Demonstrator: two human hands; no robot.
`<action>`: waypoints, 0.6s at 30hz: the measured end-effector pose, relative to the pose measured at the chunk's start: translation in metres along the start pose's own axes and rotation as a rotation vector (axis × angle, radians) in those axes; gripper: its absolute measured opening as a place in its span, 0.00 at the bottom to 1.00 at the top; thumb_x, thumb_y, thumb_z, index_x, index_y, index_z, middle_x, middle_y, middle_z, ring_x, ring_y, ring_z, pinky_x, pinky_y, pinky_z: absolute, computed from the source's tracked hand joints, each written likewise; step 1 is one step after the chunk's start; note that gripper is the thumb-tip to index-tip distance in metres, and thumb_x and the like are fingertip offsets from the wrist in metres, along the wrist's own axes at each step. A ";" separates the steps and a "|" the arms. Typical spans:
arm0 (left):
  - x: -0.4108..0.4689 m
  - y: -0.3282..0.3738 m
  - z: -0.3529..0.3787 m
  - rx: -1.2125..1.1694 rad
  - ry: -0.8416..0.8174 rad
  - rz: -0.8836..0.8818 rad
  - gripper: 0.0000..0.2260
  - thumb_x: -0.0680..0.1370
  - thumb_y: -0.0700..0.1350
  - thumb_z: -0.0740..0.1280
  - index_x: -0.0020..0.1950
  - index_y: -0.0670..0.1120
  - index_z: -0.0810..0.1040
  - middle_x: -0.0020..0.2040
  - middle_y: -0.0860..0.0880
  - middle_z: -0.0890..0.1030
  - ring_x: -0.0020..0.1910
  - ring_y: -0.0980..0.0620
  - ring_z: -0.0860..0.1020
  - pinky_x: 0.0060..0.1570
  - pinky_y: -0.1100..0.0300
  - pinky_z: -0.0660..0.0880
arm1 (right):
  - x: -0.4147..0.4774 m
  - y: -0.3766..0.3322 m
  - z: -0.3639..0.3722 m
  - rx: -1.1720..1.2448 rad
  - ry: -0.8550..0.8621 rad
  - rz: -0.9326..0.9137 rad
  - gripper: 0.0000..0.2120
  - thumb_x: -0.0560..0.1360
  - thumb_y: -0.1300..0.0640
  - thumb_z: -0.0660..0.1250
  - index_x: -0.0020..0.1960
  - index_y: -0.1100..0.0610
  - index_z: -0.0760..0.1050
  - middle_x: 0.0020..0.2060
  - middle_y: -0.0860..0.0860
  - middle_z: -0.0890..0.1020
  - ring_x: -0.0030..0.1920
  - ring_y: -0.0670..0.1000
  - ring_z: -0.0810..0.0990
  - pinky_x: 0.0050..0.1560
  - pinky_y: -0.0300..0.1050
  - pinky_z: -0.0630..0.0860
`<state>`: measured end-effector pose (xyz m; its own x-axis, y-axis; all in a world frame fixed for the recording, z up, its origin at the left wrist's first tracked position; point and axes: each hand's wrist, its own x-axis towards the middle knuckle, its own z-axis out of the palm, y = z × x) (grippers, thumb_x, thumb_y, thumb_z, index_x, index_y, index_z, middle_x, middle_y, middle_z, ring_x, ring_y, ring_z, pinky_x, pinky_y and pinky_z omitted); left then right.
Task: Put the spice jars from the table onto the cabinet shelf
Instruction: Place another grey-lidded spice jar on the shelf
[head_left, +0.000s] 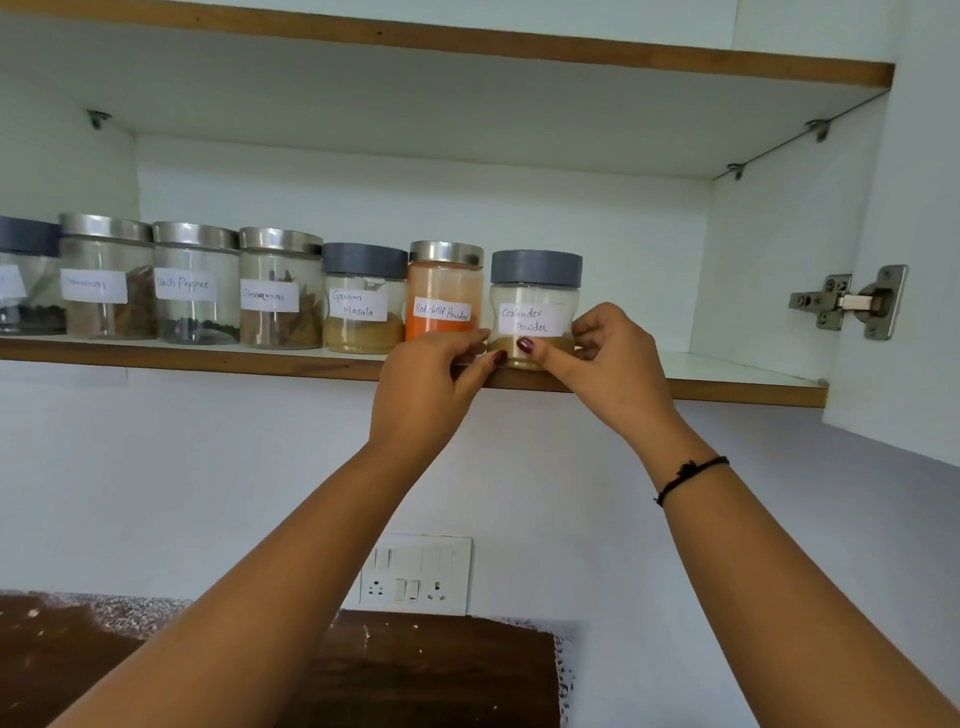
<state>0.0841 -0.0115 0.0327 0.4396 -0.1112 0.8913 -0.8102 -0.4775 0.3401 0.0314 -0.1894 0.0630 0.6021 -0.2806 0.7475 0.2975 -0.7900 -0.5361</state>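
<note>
Left hand and right hand gripping coriander jar on shelf, frame centre.
Hands covering jar's base; far-left jar running off frame edge, label unreadable.

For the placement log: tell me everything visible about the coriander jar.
The coriander jar looks like clear, waisted plastic, with a grey lid on and a white handwritten label reading Coriander Powder. A little tan powder lies at the bottom. It stands upright at the shelf's front edge, rightmost in the row, beside the chilli jar. The left hand and right hand grip its base.
</note>
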 end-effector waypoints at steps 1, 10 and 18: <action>0.000 -0.001 0.000 0.036 0.006 0.019 0.15 0.79 0.53 0.69 0.63 0.48 0.82 0.53 0.50 0.85 0.50 0.53 0.82 0.54 0.52 0.81 | 0.000 -0.001 0.000 -0.029 0.002 -0.004 0.27 0.66 0.34 0.73 0.53 0.54 0.72 0.48 0.49 0.81 0.46 0.49 0.80 0.46 0.50 0.81; 0.003 -0.003 0.003 0.214 0.007 0.122 0.16 0.81 0.55 0.64 0.62 0.47 0.82 0.49 0.48 0.85 0.47 0.50 0.82 0.50 0.50 0.80 | 0.001 -0.005 0.007 -0.153 -0.004 -0.012 0.29 0.69 0.30 0.67 0.57 0.52 0.76 0.52 0.47 0.83 0.48 0.49 0.80 0.45 0.45 0.79; 0.002 -0.005 -0.007 0.240 -0.032 0.196 0.12 0.82 0.50 0.63 0.59 0.46 0.82 0.46 0.47 0.84 0.44 0.48 0.81 0.44 0.52 0.78 | 0.001 -0.007 0.002 -0.117 -0.019 0.000 0.28 0.70 0.34 0.70 0.59 0.55 0.79 0.47 0.49 0.84 0.48 0.50 0.82 0.51 0.49 0.80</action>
<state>0.0864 -0.0036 0.0347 0.2993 -0.2469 0.9217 -0.7674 -0.6363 0.0788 0.0313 -0.1833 0.0668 0.6159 -0.2710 0.7397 0.2102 -0.8484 -0.4858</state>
